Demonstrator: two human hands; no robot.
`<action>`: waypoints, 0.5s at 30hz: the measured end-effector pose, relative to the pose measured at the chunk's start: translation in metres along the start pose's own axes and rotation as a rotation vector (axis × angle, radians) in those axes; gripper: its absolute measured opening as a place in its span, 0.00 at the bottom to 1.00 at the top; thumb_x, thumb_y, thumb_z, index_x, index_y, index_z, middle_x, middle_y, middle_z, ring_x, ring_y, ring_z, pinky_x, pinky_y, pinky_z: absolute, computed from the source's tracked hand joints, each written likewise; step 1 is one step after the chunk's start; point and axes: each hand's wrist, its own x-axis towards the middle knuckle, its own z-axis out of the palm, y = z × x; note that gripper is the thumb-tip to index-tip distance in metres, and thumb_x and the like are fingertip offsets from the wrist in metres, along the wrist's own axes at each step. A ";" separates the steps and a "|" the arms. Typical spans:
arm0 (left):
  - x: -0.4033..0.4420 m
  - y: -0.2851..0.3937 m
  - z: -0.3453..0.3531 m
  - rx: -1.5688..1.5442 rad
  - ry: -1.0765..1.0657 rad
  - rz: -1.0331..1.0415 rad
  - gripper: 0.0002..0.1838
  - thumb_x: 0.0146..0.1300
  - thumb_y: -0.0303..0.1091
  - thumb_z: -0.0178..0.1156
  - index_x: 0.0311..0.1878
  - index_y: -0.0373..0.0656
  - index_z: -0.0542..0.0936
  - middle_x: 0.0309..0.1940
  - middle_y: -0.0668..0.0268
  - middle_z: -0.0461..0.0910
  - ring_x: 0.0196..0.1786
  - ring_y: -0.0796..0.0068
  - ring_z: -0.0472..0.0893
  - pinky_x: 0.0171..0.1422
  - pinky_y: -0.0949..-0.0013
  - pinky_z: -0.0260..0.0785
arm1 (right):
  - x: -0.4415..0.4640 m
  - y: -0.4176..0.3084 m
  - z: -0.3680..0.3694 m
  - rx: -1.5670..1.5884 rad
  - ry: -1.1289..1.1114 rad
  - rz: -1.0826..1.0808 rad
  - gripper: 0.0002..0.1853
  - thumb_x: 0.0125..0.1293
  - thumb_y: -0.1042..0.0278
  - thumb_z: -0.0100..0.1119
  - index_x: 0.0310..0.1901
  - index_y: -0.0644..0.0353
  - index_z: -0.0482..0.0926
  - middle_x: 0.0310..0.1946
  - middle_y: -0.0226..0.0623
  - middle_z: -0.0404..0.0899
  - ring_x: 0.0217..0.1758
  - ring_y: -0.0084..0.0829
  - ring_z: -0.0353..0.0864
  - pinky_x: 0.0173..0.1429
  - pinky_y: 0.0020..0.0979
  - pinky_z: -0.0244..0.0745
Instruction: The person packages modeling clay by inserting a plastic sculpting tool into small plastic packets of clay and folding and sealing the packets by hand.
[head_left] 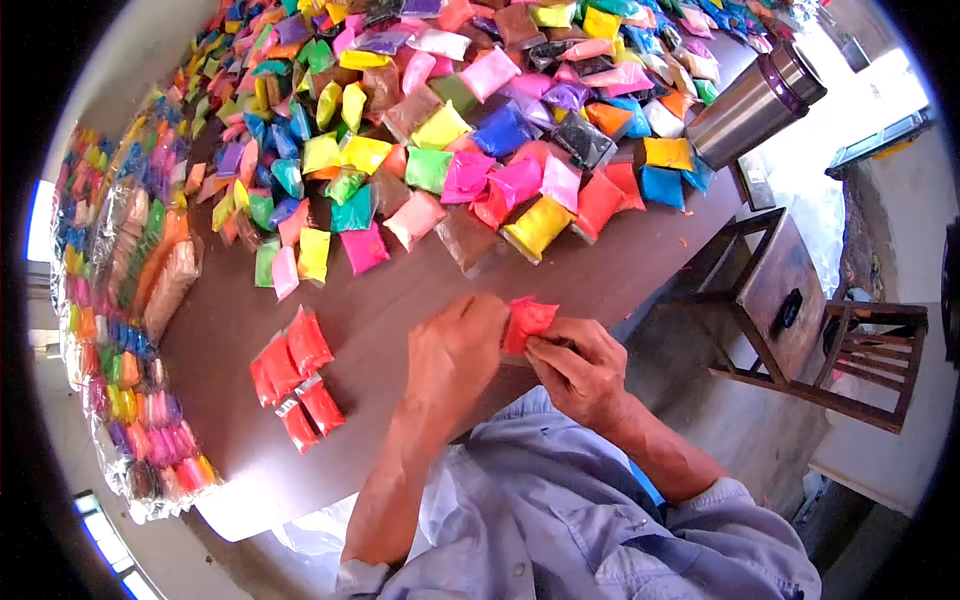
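A small red plastic packet [528,322] is held up between my two hands over the front part of the table. My right hand [582,372] pinches its lower right side between thumb and fingers. My left hand [455,345], a little blurred, has curled fingers at the packet's left edge; its fingertips are partly hidden. To the left on the tabletop lies a group of several red packets [290,365], set close together in two rows. What fills the packets looks soft, but I cannot tell what it is.
A large heap of small coloured packets [440,130] covers the table's far side. Clear bags of coloured packets [140,400] line the left edge. A steel flask [750,110] stands at the right, by the table [390,275] edge. Beyond are a wooden stool [775,300] and chair [880,350].
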 end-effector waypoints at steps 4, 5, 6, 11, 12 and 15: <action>0.004 -0.004 0.004 -0.016 0.078 -0.029 0.01 0.70 0.30 0.64 0.41 0.46 0.82 0.36 0.59 0.85 0.39 0.48 0.87 0.42 0.50 0.80 | -0.002 0.000 -0.004 0.013 -0.024 0.002 0.13 0.55 0.77 0.77 0.43 0.58 0.89 0.43 0.36 0.85 0.41 0.40 0.87 0.44 0.37 0.83; 0.003 -0.001 0.001 -0.089 0.123 -0.055 0.02 0.68 0.29 0.67 0.41 0.43 0.84 0.37 0.57 0.86 0.38 0.49 0.87 0.42 0.53 0.80 | -0.003 -0.001 -0.003 0.019 -0.028 0.013 0.13 0.55 0.77 0.77 0.43 0.58 0.89 0.43 0.36 0.84 0.41 0.40 0.87 0.44 0.37 0.83; 0.001 0.002 -0.001 -0.162 0.165 -0.084 0.03 0.67 0.27 0.70 0.41 0.40 0.86 0.38 0.55 0.88 0.38 0.49 0.88 0.42 0.56 0.81 | -0.003 -0.001 -0.003 0.022 -0.027 0.018 0.13 0.55 0.77 0.77 0.43 0.58 0.89 0.43 0.36 0.84 0.41 0.40 0.87 0.44 0.37 0.83; -0.008 0.003 0.005 -0.157 0.134 -0.070 0.02 0.68 0.28 0.68 0.40 0.42 0.85 0.37 0.56 0.87 0.38 0.49 0.87 0.41 0.54 0.80 | -0.001 -0.002 -0.001 0.010 -0.013 0.006 0.13 0.55 0.77 0.77 0.43 0.58 0.88 0.43 0.36 0.85 0.40 0.40 0.86 0.44 0.38 0.83; -0.005 0.000 0.009 -0.133 0.145 -0.073 0.02 0.69 0.29 0.66 0.39 0.44 0.83 0.36 0.58 0.86 0.37 0.49 0.87 0.40 0.52 0.80 | -0.001 -0.001 -0.001 0.010 -0.012 0.002 0.13 0.55 0.77 0.77 0.43 0.58 0.88 0.43 0.36 0.85 0.40 0.40 0.86 0.44 0.38 0.83; -0.002 0.000 0.009 -0.097 0.156 -0.089 0.02 0.70 0.29 0.67 0.39 0.43 0.83 0.35 0.58 0.86 0.37 0.49 0.87 0.40 0.52 0.80 | -0.005 0.000 -0.003 0.022 -0.020 0.011 0.14 0.55 0.77 0.77 0.44 0.58 0.88 0.43 0.36 0.85 0.40 0.40 0.87 0.44 0.39 0.83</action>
